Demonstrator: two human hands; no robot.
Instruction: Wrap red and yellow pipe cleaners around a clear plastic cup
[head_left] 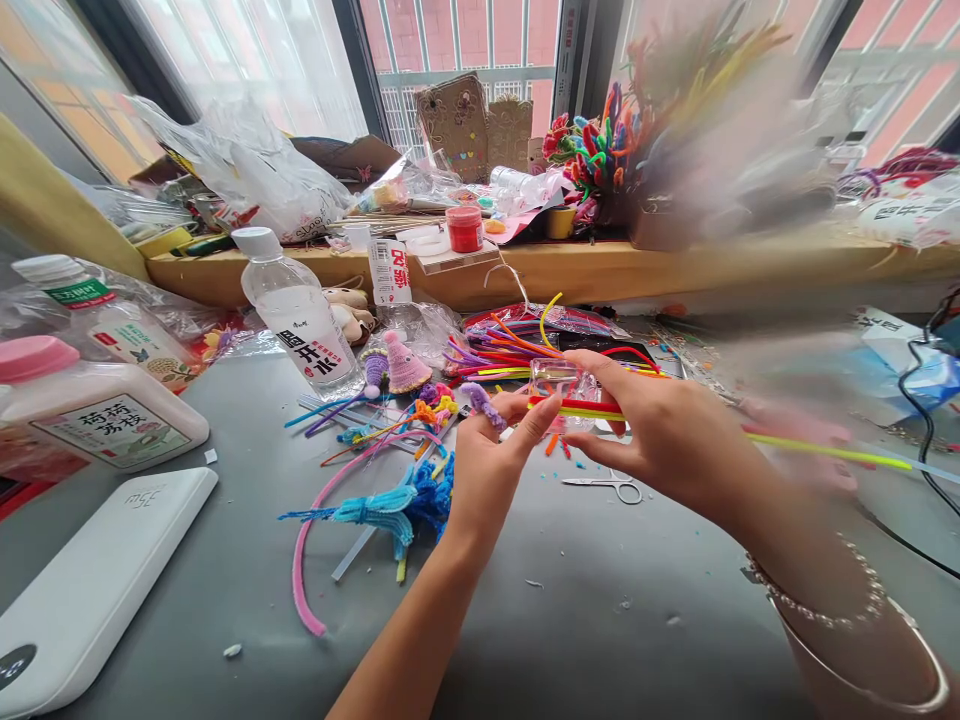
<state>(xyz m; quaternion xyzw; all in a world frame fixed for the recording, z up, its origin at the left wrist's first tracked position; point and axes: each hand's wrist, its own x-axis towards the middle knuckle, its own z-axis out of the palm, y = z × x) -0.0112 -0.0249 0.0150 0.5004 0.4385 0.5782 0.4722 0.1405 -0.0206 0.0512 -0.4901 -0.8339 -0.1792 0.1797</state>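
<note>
Here, your room to move lies on the near side of the gray table [600, 650], between your forearms [420, 630], where small scraps [534, 583] dot the surface. A white power bank [112, 590] and a curved pink pipe cleaner [300, 560] border your left; the scissors [613, 485] lie near your right hand [667, 430]. Across the far side runs a wooden ledge [540, 270] bearing plastic bags [277, 180] and a red jar [465, 232], under barred windows [472, 40]. Between your hands, right by a clear box [566, 375], is a red-and-yellow bundle [577, 408] of pipe cleaners, bright, straight and side by side. Your left hand [487, 455] pinches its left end between thumb and fingers; your right thumb and forefinger stand apart around its other end, and I cannot tell whether that hand grips bundle or box.
</note>
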